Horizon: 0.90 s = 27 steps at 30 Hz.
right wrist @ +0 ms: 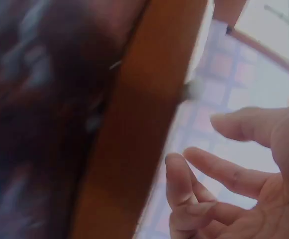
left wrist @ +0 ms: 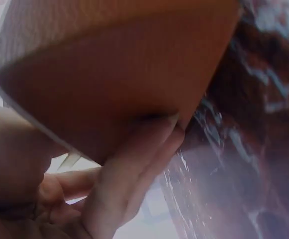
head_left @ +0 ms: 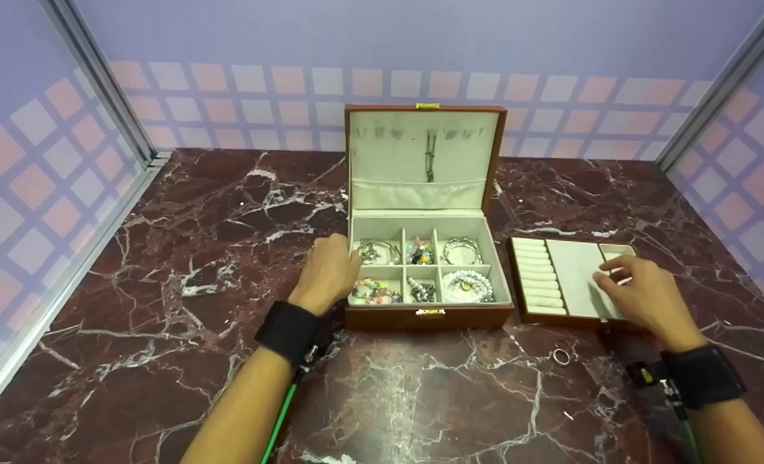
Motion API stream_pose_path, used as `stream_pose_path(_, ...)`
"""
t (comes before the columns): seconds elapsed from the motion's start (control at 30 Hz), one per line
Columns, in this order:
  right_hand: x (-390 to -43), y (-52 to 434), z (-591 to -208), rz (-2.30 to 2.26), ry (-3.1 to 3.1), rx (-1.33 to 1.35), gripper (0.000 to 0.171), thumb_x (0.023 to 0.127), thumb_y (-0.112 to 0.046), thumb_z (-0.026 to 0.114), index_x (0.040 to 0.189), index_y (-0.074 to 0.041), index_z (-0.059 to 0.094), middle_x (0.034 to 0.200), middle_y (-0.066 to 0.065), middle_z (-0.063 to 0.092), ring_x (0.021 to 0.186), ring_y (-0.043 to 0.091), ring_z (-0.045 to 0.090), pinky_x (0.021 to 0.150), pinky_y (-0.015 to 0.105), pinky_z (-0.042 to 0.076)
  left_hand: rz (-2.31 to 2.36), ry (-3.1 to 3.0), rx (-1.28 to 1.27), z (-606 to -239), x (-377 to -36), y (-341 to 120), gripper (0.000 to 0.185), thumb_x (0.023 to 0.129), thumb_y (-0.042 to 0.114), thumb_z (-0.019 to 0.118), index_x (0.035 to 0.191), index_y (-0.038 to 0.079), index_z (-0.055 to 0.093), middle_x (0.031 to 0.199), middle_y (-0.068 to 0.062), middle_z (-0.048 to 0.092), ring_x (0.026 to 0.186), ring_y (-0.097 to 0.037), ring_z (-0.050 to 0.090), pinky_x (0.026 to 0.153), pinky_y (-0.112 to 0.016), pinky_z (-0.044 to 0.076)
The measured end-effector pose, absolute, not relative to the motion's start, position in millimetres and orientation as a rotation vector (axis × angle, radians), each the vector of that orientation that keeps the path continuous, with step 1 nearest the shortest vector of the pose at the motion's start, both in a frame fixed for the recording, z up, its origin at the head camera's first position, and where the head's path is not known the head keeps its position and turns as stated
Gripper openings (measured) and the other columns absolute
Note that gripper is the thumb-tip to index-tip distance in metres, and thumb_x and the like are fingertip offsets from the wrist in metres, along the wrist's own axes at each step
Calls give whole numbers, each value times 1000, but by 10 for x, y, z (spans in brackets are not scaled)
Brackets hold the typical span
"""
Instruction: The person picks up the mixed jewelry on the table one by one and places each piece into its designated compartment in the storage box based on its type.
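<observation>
A brown jewelry box (head_left: 428,317) stands with its lid (head_left: 420,158) raised; bracelets and beads lie in its compartments. At its left side, my left hand (head_left: 327,274) holds the wall, fingers (left wrist: 134,169) against the outside and thumb over the rim. To the right lies a shallow jewelry tray (head_left: 573,277) with padded ring rolls (head_left: 540,277) and a flat pale panel. Above the tray's right part hovers my right hand (head_left: 643,293), thumb and fingers apart with nothing visible between them. A small blurred pale thing (right wrist: 194,90) shows at the tray's edge in the right wrist view.
A silver ring (head_left: 561,356) lies on the marbled table (head_left: 227,399) in front of the tray. One necklace (head_left: 429,156) hangs inside the lid. Tiled panels (head_left: 395,84) wall the table at the back and both sides.
</observation>
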State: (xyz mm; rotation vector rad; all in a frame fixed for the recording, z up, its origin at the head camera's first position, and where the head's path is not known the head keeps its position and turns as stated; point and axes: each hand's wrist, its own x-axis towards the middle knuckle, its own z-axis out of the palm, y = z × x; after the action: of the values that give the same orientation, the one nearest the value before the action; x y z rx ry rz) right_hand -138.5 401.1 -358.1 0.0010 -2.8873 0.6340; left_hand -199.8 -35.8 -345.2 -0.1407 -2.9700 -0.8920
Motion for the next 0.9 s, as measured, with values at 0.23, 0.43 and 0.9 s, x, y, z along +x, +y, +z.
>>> stream_pose_path(0.23, -1356, 4107, -3699, 647, -2908, -57, 34, 90, -31, 63, 110, -3, 64, 102, 26, 69, 88, 40, 65, 68, 43, 50, -935, -2982, -143, -3491, -1965, -393, 25, 91, 8, 47, 66, 13, 43, 66, -7, 52, 57, -21, 53, 52, -32, 51)
stream_pose_path(0.43, -1354, 4246, -3693, 675, -3049, -153, 55, 95, -44, 53, 128, 0, 52, 118, 36, 59, 106, 54, 54, 84, 65, 44, -961, -2988, -141, -3450, -1972, -394, 22, 91, 9, 48, 69, 10, 48, 69, -8, 55, 59, -22, 56, 55, -34, 53)
stream_pose_path(0.9, -1375, 4340, -3732, 707, -3107, -54, 74, 92, -53, 54, 136, 6, 44, 117, 37, 58, 107, 53, 55, 87, 63, 46, -924, -3129, -75, -3338, -2008, -510, 15, 89, 5, 45, 75, 6, 51, 77, -11, 56, 63, -22, 55, 54, -30, 50)
